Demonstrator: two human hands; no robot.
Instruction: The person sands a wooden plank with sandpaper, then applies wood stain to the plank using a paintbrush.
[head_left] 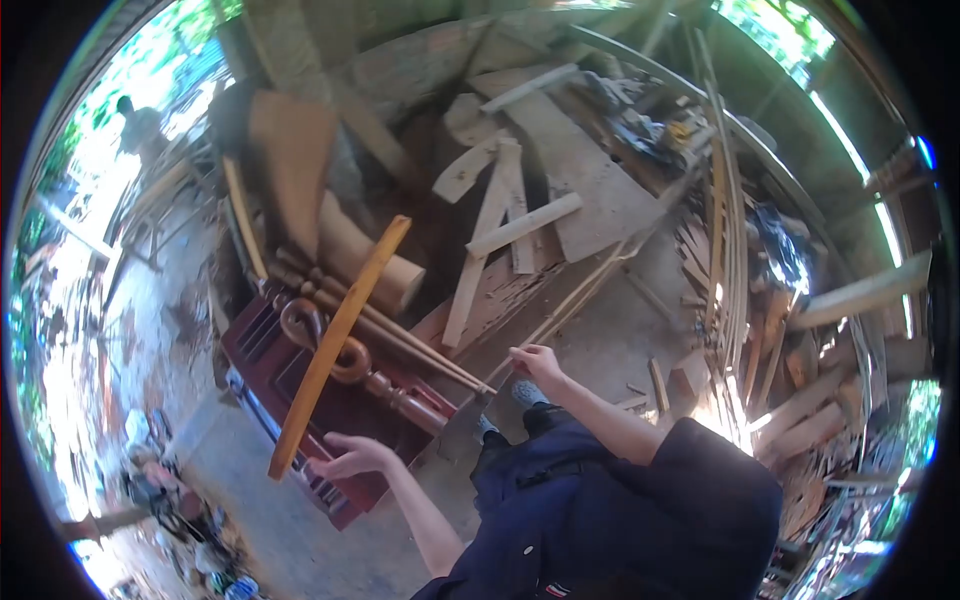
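My left hand (357, 457) is palm up with fingers stretched out, just right of the lower end of a long orange-yellow wooden board (338, 345). The board slants over a dark red-brown panelled wooden piece (268, 350). Carved scrollwork (350, 362) and a turned post (400, 402) lie on that piece, partly hidden by the board. In front of my body my right hand (538, 364) is closed, fingertips pinched together; I cannot tell what it holds. A dark flat blade-like thing (463, 428) shows below it, near my feet.
Loose planks (525, 225) and a broad pale sheet (600, 190) are piled ahead. A log (400, 285) lies behind the board. Long thin strips (728, 250) and firewood (810, 425) crowd the right. Clutter (185, 510) covers the floor at lower left. Another person (140, 130) is far off at upper left.
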